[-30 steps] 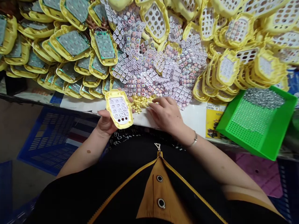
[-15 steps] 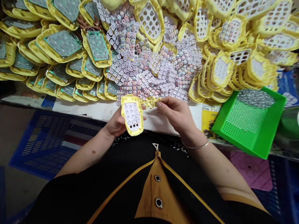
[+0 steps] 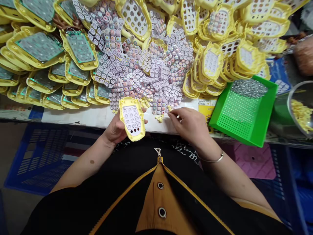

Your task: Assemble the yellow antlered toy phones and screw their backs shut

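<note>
My left hand (image 3: 115, 128) grips a yellow plastic shell half (image 3: 122, 103) by its left side, with the thumb on the near edge and fingertips showing at its right. A white rubber keypad (image 3: 132, 118) lies inside the shell, and three dark holes show below the keys. My right hand (image 3: 189, 124) is down at the table with its fingers curled and pinched at a small yellow piece (image 3: 169, 107). Loose small yellow pieces (image 3: 159, 118) lie just left of its fingertips, and more yellow bits (image 3: 145, 102) sit behind the shell.
A heap of white keypads (image 3: 156, 70) covers the middle of the table. Yellow shells with green circuit boards (image 3: 79, 48) crowd the left; stacked yellow shells (image 3: 212, 62) stand right. A green basket (image 3: 244, 120) holds screws (image 3: 249, 88). A clear container (image 3: 302, 107) holds yellow pieces.
My right hand has drawn nearer to me, away from the yellow pile, and some yellow pieces now lie apart beside a keypad. The view has shifted right; my left hand still holds the shell.
</note>
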Demonstrator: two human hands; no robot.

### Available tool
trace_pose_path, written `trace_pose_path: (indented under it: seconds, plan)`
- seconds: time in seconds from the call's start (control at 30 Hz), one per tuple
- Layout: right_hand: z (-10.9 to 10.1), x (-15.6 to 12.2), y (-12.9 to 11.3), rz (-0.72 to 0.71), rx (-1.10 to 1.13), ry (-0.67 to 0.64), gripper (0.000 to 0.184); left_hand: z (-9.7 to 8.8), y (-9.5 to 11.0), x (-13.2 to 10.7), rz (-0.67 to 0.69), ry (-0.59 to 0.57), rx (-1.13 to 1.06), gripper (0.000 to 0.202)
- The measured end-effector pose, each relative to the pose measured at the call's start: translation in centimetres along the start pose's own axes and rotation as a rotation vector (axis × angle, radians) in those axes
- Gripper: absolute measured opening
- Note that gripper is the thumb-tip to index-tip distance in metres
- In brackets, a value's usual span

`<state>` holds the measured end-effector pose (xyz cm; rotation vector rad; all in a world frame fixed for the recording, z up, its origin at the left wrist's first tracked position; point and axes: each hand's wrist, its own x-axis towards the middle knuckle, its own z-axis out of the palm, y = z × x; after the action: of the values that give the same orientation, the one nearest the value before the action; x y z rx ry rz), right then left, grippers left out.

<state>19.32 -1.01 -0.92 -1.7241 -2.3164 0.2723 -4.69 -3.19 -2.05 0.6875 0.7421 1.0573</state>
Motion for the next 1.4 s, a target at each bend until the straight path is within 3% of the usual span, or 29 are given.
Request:
trace_pose_path:
  seconds: [0.07,0.23,0.37,0.47,0.6,0.67,0.77,0.93,1.03,1.1,1.2,1.4]
  plan:
    - [0.8,-0.6,-0.6,-0.097,-0.035,0.072,0.034,0.2,-0.1,0.0,-0.01,-0.022,-0.002,0.119]
    - [2.0,-0.9,-1.5,-0.164,-0.131,0.048,0.035,0.8,-0.3,0.0,-0.036,-0.033,0.001,0.12]
    - [1.7,-1.1,-0.6,-0.182,-0.187,0.077,0.03,1.2,-0.6,0.1,-0.08,-0.046,-0.047,0.123]
    - [1.0,-1.5,-0.1,-0.208,-0.127,0.207,0.028,1.5,-1.0,0.5,-0.113,-0.039,-0.079,0.126]
    - [-0.1,-1.9,-0.8,-0.532,0.119,0.432,0.014,1.9,-1.4,1.1,-0.098,-0.018,-0.099,0.125]
    - [-0.4,-1.8,-1.4,-0.712,0.134,0.443,0.016,2.0,-1.4,1.3,-0.098,-0.021,-0.092,0.124]
    - [-0.7,-1.6,-2.1,-0.831,0.055,0.413,0.015,2.1,-1.4,1.3,-0.094,-0.033,-0.077,0.123]
    - [-0.8,-1.0,-1.9,-0.888,0.11,0.302,0.022,2.2,-1.4,1.2,-0.081,-0.021,-0.104,0.12]
    - [-0.7,-0.9,-1.7,-0.897,0.095,0.266,0.048,2.4,-1.4,1.3,-0.096,-0.012,-0.148,0.122]
    - [-0.6,-1.1,-1.7,-0.885,0.029,0.301,0.056,2.6,-1.4,1.3,-0.098,-0.002,-0.151,0.122]
    - [-0.3,-1.5,-1.8,-0.848,0.006,0.334,0.052,2.8,-1.4,1.3,-0.067,0.033,-0.122,0.124]
    - [0.1,-1.9,-1.6,-0.784,0.082,0.266,0.051,2.2,-1.4,1.1,-0.038,0.052,-0.109,0.128]
